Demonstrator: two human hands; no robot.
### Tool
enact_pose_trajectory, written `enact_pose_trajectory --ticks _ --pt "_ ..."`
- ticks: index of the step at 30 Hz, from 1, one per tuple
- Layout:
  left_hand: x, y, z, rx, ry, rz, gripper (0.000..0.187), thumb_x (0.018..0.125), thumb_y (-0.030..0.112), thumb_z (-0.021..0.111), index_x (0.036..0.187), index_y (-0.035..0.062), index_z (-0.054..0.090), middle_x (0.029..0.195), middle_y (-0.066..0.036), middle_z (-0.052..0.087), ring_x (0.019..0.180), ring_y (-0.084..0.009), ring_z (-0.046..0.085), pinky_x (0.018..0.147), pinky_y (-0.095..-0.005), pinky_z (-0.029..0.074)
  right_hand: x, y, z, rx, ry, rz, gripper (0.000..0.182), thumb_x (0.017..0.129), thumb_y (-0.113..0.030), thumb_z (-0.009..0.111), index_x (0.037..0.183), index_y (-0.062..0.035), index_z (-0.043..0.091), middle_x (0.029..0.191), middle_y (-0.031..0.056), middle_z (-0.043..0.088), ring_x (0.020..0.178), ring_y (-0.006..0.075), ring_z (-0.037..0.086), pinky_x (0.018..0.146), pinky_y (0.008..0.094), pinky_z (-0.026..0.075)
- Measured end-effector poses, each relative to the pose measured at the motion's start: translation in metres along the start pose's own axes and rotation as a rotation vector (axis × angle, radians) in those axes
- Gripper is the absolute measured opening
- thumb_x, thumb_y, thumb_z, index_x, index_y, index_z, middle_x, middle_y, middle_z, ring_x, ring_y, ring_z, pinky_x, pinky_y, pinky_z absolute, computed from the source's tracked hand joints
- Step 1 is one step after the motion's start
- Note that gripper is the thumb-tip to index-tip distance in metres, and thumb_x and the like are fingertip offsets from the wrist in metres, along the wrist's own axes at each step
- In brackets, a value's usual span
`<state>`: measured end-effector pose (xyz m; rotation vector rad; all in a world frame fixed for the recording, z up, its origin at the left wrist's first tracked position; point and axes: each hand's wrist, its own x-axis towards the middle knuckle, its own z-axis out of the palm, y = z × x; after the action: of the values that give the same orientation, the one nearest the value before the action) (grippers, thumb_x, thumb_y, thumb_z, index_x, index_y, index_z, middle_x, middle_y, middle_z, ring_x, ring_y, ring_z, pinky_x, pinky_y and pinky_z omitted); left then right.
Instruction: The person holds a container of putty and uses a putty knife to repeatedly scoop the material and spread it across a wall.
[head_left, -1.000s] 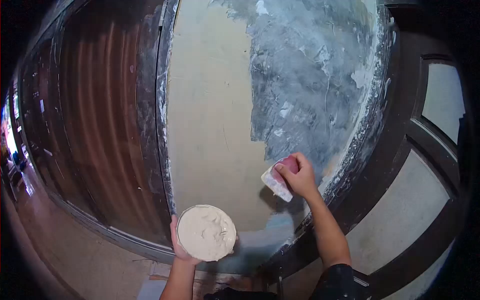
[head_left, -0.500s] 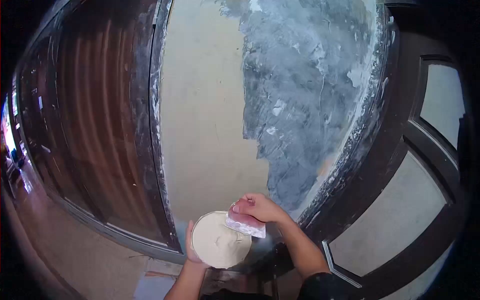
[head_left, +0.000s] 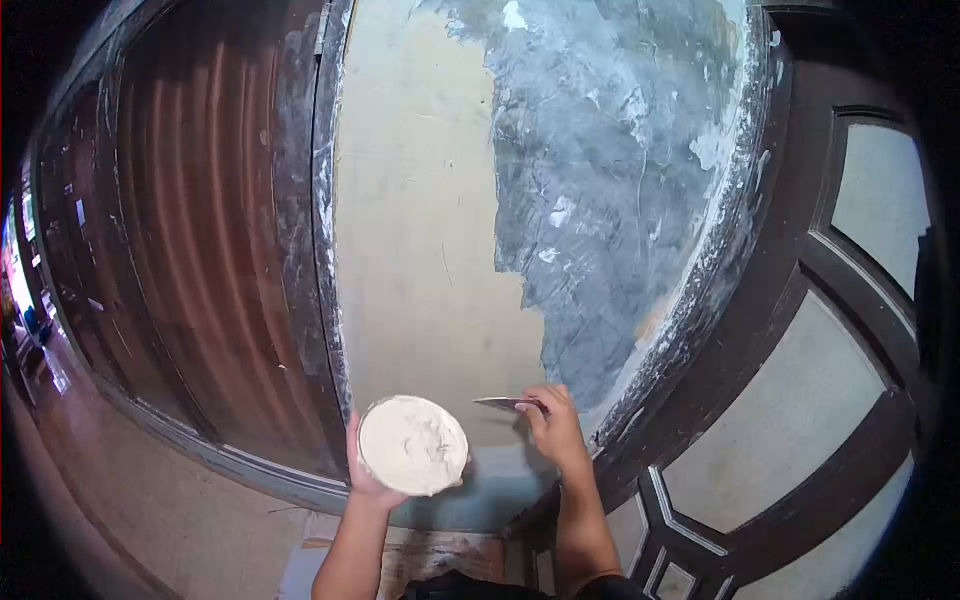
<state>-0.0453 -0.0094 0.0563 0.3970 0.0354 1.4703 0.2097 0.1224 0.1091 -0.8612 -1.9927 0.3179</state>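
My left hand [head_left: 372, 478] is closed around the left and lower side of a round tub [head_left: 431, 494] filled with cream-coloured putty [head_left: 400, 438]. The putty's surface is dented and ridged toward the right. In my right hand [head_left: 556, 428] is a putty knife [head_left: 500, 402], its blade seen nearly edge-on and pointing left, apart from the tub. Behind both hands stands a wall panel, with grey, smeared filler [head_left: 610, 200] on its right side and a smooth beige area [head_left: 415, 240] on its left.
Left of the panel runs a dark wooden frame with brown panes [head_left: 205, 240]. To the right is a dark panelled door [head_left: 785, 415] with pale insets. Below lies the floor [head_left: 225, 535], where a flat, stained board or sheet [head_left: 440, 560] sits near my feet.
My right hand has moved right, taking the putty knife off the putty and turning its blade edge-on. The tub has shifted left and up, tilted, with its putty now more dented.
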Motion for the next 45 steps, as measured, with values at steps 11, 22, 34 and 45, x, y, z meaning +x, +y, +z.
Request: enact_pose_trajectory --ticks 11,22,34,45 --pt "0.029 0.033 -0.007 0.087 0.052 0.007 0.105 0.09 0.091 0.034 0.159 0.0109 0.043 0.157 -0.028 0.047 0.133 -0.0615 0.052 0.095 -0.0867 0.043 -0.019 -0.032 0.009 -0.041 0.086 -0.325 0.037 0.077 0.012 0.065 0.106 -0.007 0.079 0.11 0.0073 0.076 0.112 0.0328 0.062 0.104 0.0418 0.049" --pt "0.008 0.028 0.005 0.091 -0.111 -0.192 0.107 0.091 0.093 0.029 0.16 0.0115 0.041 0.159 -0.026 0.046 0.134 -0.0599 0.052 0.093 -0.0881 0.043 -0.053 -0.046 0.017 -0.158 0.053 -0.344 0.035 0.079 0.005 0.071 0.103 -0.0175 0.083 0.112 0.0016 0.073 0.117 0.0319 0.057 0.105 0.0433 0.045" --pt "-0.004 0.018 0.008 0.101 -0.137 -0.252 0.107 0.093 0.091 0.024 0.155 0.0058 0.045 0.149 -0.026 0.056 0.125 -0.0513 0.063 0.085 -0.0796 0.054 -0.076 -0.062 0.014 -0.238 0.032 -0.302 0.042 0.077 0.008 0.068 0.108 -0.0178 0.081 0.12 0.0015 0.071 0.117 0.0318 0.058 0.103 0.0442 0.045" --pt "-0.013 0.01 -0.001 0.201 -0.064 -0.231 0.097 0.102 0.079 0.026 0.155 0.0015 0.046 0.154 -0.023 0.055 0.135 -0.0417 0.059 0.112 -0.0598 0.049 -0.087 -0.064 0.017 -0.27 0.095 -0.295 0.045 0.076 0.01 0.067 0.108 -0.018 0.082 0.118 0.0003 0.072 0.114 0.0284 0.058 0.104 0.0423 0.041"
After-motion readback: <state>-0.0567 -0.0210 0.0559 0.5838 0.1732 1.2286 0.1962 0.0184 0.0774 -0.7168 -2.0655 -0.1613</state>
